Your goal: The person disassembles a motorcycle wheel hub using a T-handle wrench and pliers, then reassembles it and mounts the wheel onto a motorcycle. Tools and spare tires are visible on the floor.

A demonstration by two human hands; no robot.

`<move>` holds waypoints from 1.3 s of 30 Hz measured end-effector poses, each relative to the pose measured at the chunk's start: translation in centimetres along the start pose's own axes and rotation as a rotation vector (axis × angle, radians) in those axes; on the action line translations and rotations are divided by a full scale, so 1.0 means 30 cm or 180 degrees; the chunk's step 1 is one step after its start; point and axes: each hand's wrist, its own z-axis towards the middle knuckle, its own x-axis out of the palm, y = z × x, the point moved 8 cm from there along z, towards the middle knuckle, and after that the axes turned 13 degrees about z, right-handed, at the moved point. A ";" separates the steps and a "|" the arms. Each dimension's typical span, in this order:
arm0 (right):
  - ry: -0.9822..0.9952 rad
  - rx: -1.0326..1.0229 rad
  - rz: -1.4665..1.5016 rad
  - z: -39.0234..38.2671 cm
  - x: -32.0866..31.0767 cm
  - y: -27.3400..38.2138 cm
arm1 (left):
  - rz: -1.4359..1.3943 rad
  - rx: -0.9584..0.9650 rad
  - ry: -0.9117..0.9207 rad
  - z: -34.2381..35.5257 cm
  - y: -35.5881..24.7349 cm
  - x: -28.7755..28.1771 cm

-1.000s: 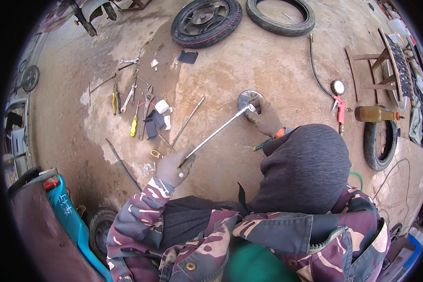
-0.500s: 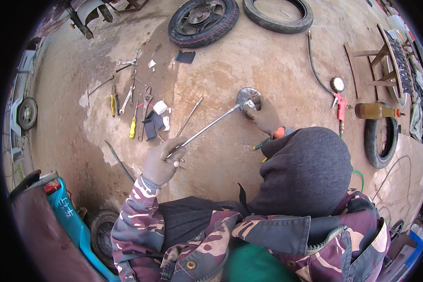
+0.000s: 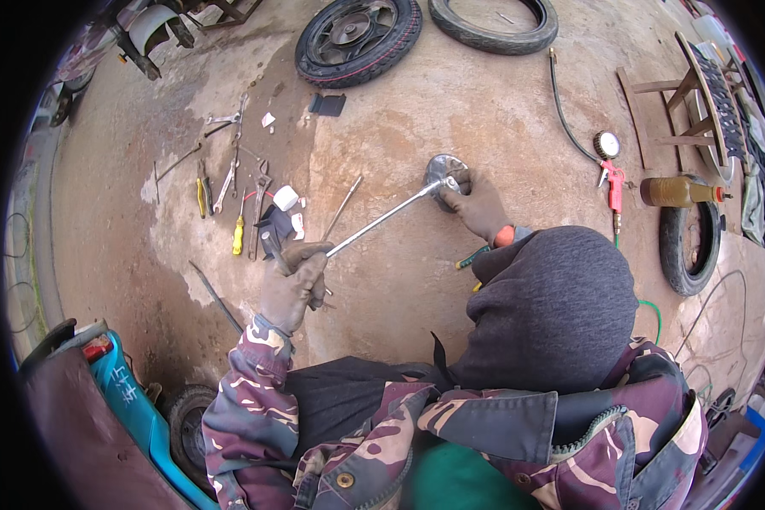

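The gloved left hand (image 3: 289,289) has its grip closed round the near end of a metal rod (image 3: 378,222), which slants across to a round metal disc (image 3: 436,170). The gloved right hand (image 3: 483,209) is bent at the disc and the rod's far end; what its grip pinches cannot be told. On the floor (image 3: 391,306), pliers (image 3: 204,191) and a yellow screwdriver (image 3: 238,235) lie leftward.

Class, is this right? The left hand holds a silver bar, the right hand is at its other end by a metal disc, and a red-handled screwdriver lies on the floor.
The colour is wrong: the head view shows a yellow-handled screwdriver on the floor. The left hand holds a silver bar, and the right hand is at its other end by a metal disc.
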 end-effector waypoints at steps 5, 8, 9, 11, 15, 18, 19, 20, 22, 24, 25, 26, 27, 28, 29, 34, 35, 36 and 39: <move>-0.0043 -0.0004 -0.0139 -0.025 -0.001 0.036 | -0.0074 -0.0090 0.0036 0.016 0.019 0.010; -0.0012 -0.0009 -0.0192 -0.037 -0.002 0.058 | -0.0286 -0.0304 0.0131 0.026 0.045 0.017; 0.0020 0.0004 -0.0220 -0.041 -0.002 0.062 | -0.0463 -0.0362 0.0206 0.027 0.051 0.023; 0.0074 0.0027 -0.0301 -0.045 0.005 0.067 | -0.0887 -0.0708 0.0288 0.019 0.081 0.034; 0.0145 -0.0063 -0.0538 -0.048 0.018 0.072 | -0.1119 -0.0755 0.0669 -0.014 0.088 0.078; 0.0242 -0.0113 -0.0688 -0.046 0.024 0.069 | -0.0132 -0.0417 0.0474 -0.034 0.095 0.084; 0.0244 -0.0007 -0.0774 -0.042 0.020 0.059 | -0.0181 -0.0340 0.0457 -0.036 0.100 0.093; 0.0276 -0.0052 -0.0718 -0.041 0.021 0.061 | -0.0280 -0.0367 0.0370 -0.035 0.112 0.087; 0.0291 0.0143 -0.0697 -0.037 0.015 0.044 | 0.0075 -0.0309 0.0274 -0.029 0.134 0.077; 0.0358 0.0041 -0.0663 -0.031 0.017 0.052 | 0.0448 -0.0132 0.0194 -0.029 0.148 0.070; 0.0391 0.0002 -0.0650 -0.027 0.018 0.055 | 0.0675 -0.0001 0.0141 -0.032 0.150 0.068; 0.0393 -0.0050 -0.0671 -0.025 0.018 0.058 | 0.0896 0.0013 0.0137 -0.030 0.159 0.068; 0.0394 -0.0117 -0.0686 -0.023 0.018 0.063 | 0.1411 0.0428 0.0011 -0.030 0.132 0.064; 0.0394 -0.0118 -0.0722 -0.022 0.018 0.062 | 0.1920 0.0720 -0.0066 -0.033 0.112 0.064; 0.0398 -0.0172 -0.0701 -0.022 0.019 0.066 | 0.2426 0.1016 -0.0151 -0.035 0.090 0.068; 0.0386 -0.0028 -0.0873 -0.020 0.019 0.045 | 0.2352 0.1209 -0.0003 -0.025 0.050 0.055; 0.0385 -0.0015 -0.0807 -0.017 0.024 0.041 | 0.2331 0.1214 0.0027 -0.019 0.042 0.047; 0.0386 -0.0025 -0.0730 -0.016 0.027 0.037 | 0.2303 0.1013 0.0134 -0.006 0.054 0.041; 0.0296 -0.0056 -0.0617 -0.014 0.027 0.019 | 0.1946 0.0859 0.0283 -0.003 0.067 0.037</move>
